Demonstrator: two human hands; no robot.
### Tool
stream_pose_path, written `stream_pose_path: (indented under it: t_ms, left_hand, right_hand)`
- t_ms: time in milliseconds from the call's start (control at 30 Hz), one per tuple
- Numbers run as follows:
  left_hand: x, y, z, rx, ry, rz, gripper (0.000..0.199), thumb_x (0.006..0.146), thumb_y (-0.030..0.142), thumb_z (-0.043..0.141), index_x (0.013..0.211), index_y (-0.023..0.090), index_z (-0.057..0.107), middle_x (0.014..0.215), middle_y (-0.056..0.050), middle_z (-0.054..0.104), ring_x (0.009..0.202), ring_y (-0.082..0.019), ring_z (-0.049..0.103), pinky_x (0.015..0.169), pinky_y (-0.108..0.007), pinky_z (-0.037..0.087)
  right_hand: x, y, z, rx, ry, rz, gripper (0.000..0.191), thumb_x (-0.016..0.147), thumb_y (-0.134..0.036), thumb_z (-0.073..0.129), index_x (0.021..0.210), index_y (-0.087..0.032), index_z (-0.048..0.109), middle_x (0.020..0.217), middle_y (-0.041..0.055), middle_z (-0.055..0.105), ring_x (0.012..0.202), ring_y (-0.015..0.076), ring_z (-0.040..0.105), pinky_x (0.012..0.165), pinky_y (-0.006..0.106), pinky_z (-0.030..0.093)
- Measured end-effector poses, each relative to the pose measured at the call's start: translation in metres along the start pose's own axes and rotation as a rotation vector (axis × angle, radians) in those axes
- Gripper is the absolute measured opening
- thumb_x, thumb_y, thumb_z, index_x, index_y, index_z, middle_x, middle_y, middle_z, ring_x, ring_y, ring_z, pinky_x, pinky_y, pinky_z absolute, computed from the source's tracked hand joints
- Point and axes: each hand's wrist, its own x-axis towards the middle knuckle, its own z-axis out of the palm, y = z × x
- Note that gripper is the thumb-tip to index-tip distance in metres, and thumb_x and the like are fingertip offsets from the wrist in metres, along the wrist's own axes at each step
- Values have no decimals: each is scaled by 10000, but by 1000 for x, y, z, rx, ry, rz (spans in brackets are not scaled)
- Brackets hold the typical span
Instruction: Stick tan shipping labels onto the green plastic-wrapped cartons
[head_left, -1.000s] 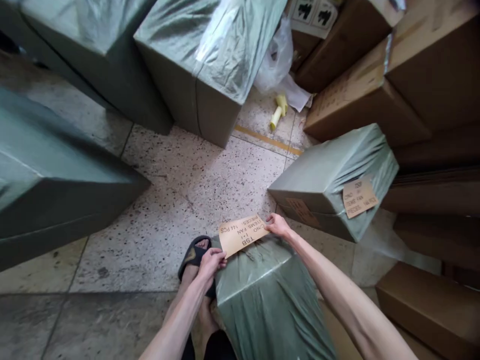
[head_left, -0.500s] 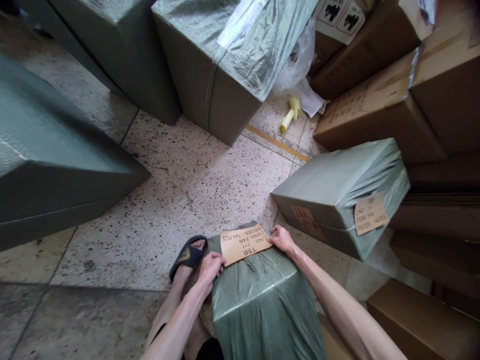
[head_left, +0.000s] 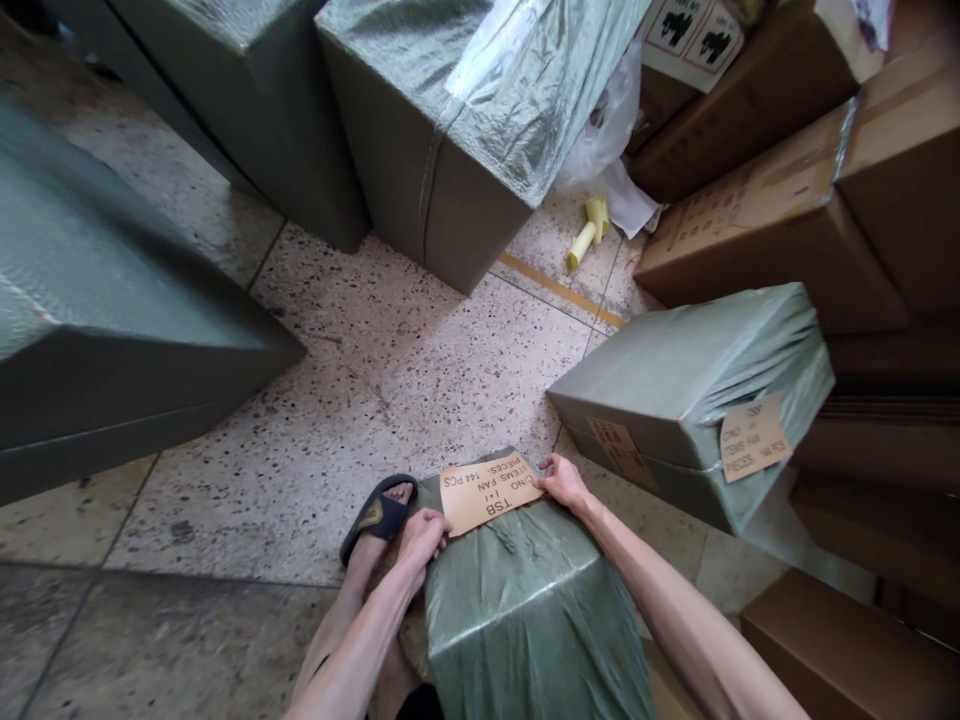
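A brown printed label (head_left: 487, 490) lies on the near top end of a green wrapped package (head_left: 525, 580), its lettering upside down from here. My left hand (head_left: 424, 537) pinches the label's lower left corner between closed fingers. At the label's right edge, my right hand (head_left: 561, 480) has its thumb and fingers closed on the border. The green wrap under the label is creased. To the right stands another green wrapped package (head_left: 637, 380) with a similar label (head_left: 754, 438) on its end and one on its side.
Large green wrapped boxes stand at the left (head_left: 135, 370) and top (head_left: 427, 180). Brown cartons (head_left: 780, 230) are stacked along the right. Yellow rolls (head_left: 586, 235) and a plastic bag (head_left: 611, 125) lie on the speckled floor (head_left: 360, 350). A sandalled foot (head_left: 379, 515) is beside my left hand.
The view has shifted slightly, so the surrounding boxes appear a little further right. Both hands keep their hold on the label, which bows up slightly more.
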Motion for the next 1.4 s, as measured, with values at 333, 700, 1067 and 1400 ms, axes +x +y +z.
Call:
stream_pose_path:
  t_ms: [333, 700, 1067, 1400]
  left_hand:
    - [10, -1, 0, 86, -48, -39, 110, 738, 263, 674, 724, 181, 603, 513, 53, 576, 438, -109, 512, 435, -231, 354]
    - [14, 6, 4, 260, -139, -99, 239, 899, 314, 652, 729, 168, 569, 531, 92, 513, 406, -64, 409, 400, -207, 308]
    - [19, 16, 1, 428, -281, -127, 308, 895, 318, 673, 647, 151, 599, 496, 88, 530, 384, -59, 405, 402, -208, 323]
    - [23, 21, 5, 523, -312, -101, 237, 798, 239, 715, 602, 156, 610, 472, 59, 579, 395, -98, 496, 461, -250, 415]
  right_hand:
    - [3, 1, 1, -47, -9, 25, 326, 650, -220, 723, 966, -208, 642, 812, 6, 700, 765, 156, 628, 644, 248, 413]
    - [2, -2, 0, -123, -21, 14, 374, 633, -213, 714, 1001, -217, 642, 898, 40, 718, 844, 192, 645, 686, 273, 422]
    - [6, 0, 2, -215, -14, -1, 432, 632, -226, 748, 1052, -211, 652, 1047, 92, 738, 979, 239, 668, 773, 302, 450]
    - [2, -1, 2, -257, -18, -18, 460, 675, -234, 767, 1111, -206, 626, 972, 74, 746, 927, 218, 678, 753, 293, 433]
